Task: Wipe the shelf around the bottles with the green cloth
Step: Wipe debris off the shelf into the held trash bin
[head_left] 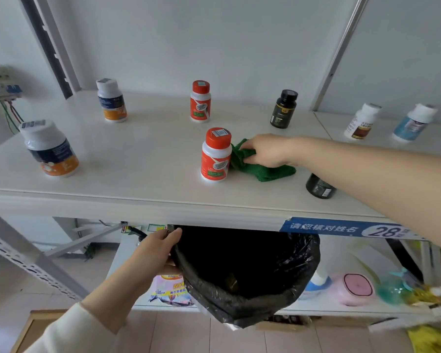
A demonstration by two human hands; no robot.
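Head cam, single frame.

R hand [267, 150]: reaches in from the right over the shelf [138, 159], fingers curled round a bunched part of the green cloth [265, 170], which it grips. Rest of the cloth lies flat on the shelf surface under and near-side of the hand.

Cloth pos.: mid-shelf, its left edge touching the near red-cap bottle [215, 155]. That bottle is upright, just left of the hand.

Other bottles, all upright, well apart:
- far red-cap bottle [200, 101], behind the near one
- black bottle [283, 109], far, right of ctr
- dark bottle [319, 187], near the front edge, partly hidden under the R forearm
- near-left white-cap bottle [50, 149], blue/orange label
- far-left white-cap bottle [111, 100], same label type
- 2 white bottles on the adjoining shelf panel at right: brown-label bottle [361, 121], blue-label bottle [414, 122]

L hand [154, 249]: below the shelf's front edge, fingers curled over the rim of the black-lined bin [242, 291], which it grips. Bin is tilted, mouth facing up toward the cam. Contents too dark to read.

Blue label strip [341, 227] on the shelf's front edge at right, printed "28".

Lower shelf, behind the bin: detergent pouch [169, 289] at left, pink container [357, 289] at right. Items further right are blurred.
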